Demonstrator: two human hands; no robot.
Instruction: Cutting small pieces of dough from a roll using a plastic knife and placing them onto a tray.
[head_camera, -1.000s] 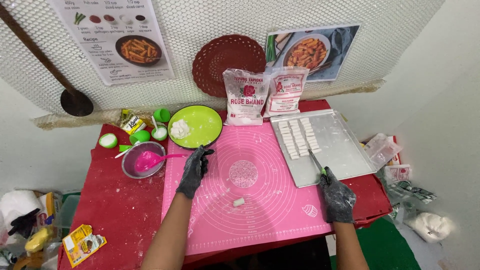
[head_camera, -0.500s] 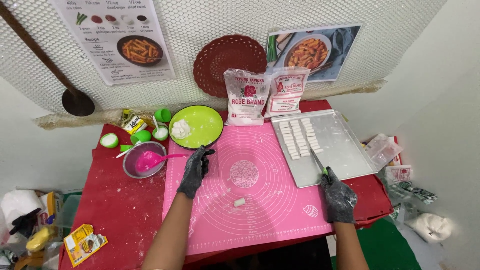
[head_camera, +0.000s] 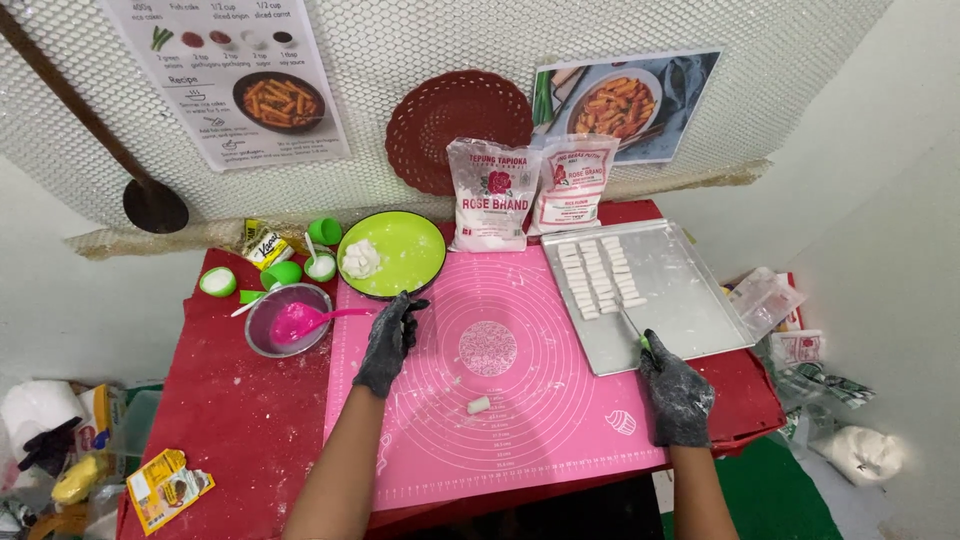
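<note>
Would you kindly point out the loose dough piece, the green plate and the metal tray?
dough piece (head_camera: 479, 405), head view, its middle.
green plate (head_camera: 410, 250), head view, bare inner surface.
metal tray (head_camera: 690, 300), head view, bare floor.

Left hand (head_camera: 388, 340): black glove, flour-dusted, palm down, fingers spread and pointing away from body, forearm bare, reaching forward. Right hand (head_camera: 677, 395): black glove, flour-dusted, fingers curled into closed grip, forearm bare, extended forward. Hands well apart.
</note>
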